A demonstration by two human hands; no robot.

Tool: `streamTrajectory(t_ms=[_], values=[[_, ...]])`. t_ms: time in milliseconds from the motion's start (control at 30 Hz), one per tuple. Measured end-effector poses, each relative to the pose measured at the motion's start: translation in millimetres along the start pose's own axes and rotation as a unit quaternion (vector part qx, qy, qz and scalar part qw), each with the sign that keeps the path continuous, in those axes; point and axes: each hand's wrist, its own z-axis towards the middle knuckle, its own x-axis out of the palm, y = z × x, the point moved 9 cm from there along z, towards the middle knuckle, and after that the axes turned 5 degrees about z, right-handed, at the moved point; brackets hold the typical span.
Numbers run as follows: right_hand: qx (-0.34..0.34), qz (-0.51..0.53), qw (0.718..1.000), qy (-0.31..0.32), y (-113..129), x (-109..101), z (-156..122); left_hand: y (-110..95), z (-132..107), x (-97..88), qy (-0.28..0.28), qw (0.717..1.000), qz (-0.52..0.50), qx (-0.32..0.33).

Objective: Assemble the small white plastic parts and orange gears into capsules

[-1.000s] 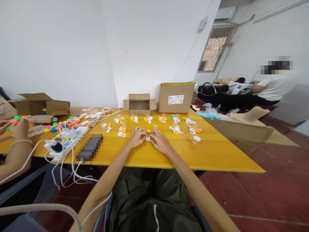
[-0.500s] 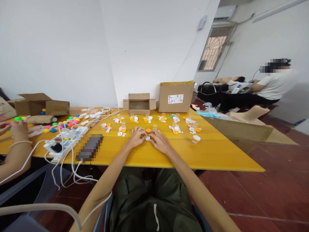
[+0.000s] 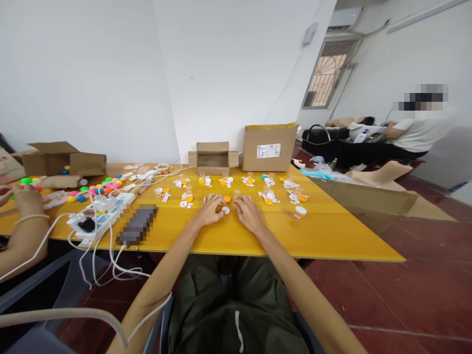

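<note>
A small white plastic disc [image 3: 226, 210] is at the thumb and fingertips of my left hand [image 3: 210, 211], which is closed on it just above the table. An orange round lid-like piece [image 3: 226, 199] lies just beyond, between my two hands. My right hand [image 3: 248, 212] is a little apart from the disc, its fingers curled and thumb close to the forefinger; whatever they pinch is too small to make out. Just past its fingertips stands a clear plastic cup [image 3: 237, 193]. To the right, a small tub with a white lid [image 3: 300, 211] stands alone.
Several piles of white and orange plastic parts [image 3: 268, 196] lie in rows across the yellow table [image 3: 332, 236]. Cardboard boxes [image 3: 269, 150] stand at the back. To the left are a phone [image 3: 137, 224], a power strip [image 3: 105, 216], coloured balls and a co-worker's hand [image 3: 28, 199].
My right hand has moved away from the white disc to the right, opening a gap between the hands. My left hand has stayed with the disc.
</note>
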Motion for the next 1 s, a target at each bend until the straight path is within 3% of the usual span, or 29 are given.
streamTrajectory(t_ms=[500,800,1000], values=[[-0.03,-0.167,0.985,0.041,11,13,5,1,-1,4.2,0.013,0.999,0.034,0.004],[-0.076,-0.168,0.982,0.035,13,21,13,-2,-2,2.8,0.009,0.999,0.034,0.012],[-0.052,-0.143,0.988,-0.013,3,15,9,-2,-1,3.6,0.011,0.999,0.031,0.011]])
